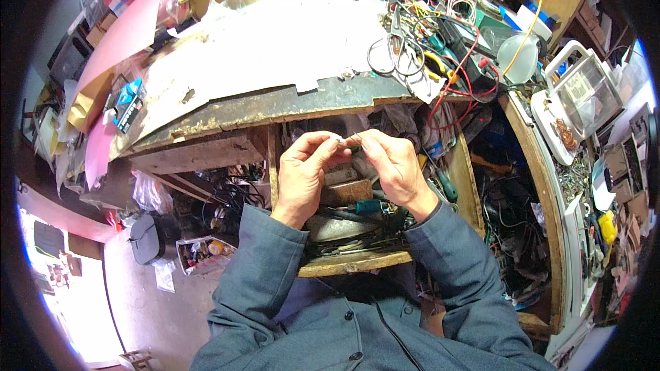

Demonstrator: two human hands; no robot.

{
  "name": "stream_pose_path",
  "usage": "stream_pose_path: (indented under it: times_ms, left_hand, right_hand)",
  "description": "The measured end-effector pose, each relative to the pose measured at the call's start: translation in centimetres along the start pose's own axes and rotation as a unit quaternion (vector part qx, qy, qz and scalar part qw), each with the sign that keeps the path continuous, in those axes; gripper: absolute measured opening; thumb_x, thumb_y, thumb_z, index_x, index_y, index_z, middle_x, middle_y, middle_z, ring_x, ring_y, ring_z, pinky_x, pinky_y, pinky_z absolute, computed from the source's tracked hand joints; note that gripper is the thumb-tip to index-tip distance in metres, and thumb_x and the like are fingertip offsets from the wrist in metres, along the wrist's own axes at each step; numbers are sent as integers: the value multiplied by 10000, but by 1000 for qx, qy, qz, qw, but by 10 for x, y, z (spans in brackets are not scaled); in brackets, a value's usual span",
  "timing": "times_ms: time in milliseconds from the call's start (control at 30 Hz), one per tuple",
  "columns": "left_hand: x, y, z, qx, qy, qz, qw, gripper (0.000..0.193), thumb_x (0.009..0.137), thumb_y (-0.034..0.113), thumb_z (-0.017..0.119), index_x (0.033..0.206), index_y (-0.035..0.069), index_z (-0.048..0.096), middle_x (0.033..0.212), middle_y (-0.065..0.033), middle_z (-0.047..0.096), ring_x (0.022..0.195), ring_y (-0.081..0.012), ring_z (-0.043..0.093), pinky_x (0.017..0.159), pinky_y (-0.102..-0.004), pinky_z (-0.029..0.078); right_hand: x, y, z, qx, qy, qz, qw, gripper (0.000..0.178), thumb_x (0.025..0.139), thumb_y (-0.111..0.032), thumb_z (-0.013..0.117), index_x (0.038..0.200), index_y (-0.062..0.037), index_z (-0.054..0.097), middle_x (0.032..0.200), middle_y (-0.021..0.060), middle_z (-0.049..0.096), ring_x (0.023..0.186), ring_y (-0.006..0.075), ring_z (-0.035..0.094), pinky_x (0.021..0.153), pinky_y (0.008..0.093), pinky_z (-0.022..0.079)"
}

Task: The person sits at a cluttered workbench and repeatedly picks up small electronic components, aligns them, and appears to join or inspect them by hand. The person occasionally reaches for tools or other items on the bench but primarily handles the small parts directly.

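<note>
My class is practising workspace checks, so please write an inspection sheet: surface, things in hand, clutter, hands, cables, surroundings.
Surface: wooden bench, worn edge, largely covered by a white sheet.
Things in hand: small pale piece, too small to identify.
Clutter: open drawer packed under the hands; scissors among tools at the bench's right.
Hands: left hand pinches the piece; right hand close beside, its grip unclear.
Cables: red leads and yellow cable, right side.
Surroundings: filled box on the floor, left.
</note>
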State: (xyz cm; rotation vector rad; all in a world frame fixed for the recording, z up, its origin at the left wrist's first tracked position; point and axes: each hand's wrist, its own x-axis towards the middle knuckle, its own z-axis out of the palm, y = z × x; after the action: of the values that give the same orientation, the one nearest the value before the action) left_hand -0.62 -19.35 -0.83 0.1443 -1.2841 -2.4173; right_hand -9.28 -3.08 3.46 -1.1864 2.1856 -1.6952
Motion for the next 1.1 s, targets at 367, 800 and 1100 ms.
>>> stream_pose_path:
  times_ms: [367,800,1100]
  left_hand:
    - [1,-4,-3,46,9,35,998,160,982,63,693,1128,-3,696,1058,-124,747,958,-217,737,900,-371,620]
    - [-2,-2,2,197,11,123,973,172,958,20,714,1129,4,729,1040,-90,760,959,-143,717,885,-280,580]
    - [-4,-3,3,316,18,186,930,168,953,7,719,1120,14,739,1046,-42,751,969,-101,675,875,-244,538]
  right_hand:
    - [0,-3,5,-55,18,-53,997,149,987,-74,618,1089,8,690,864,187,722,778,272,742,695,342,567]
    - [1,3,4,-77,10,-116,990,183,965,-70,623,1112,4,702,873,206,717,754,315,729,661,362,554]
    - [-5,-2,12,-61,41,-53,996,190,970,-71,633,1118,8,724,872,221,715,741,321,730,644,365,549]
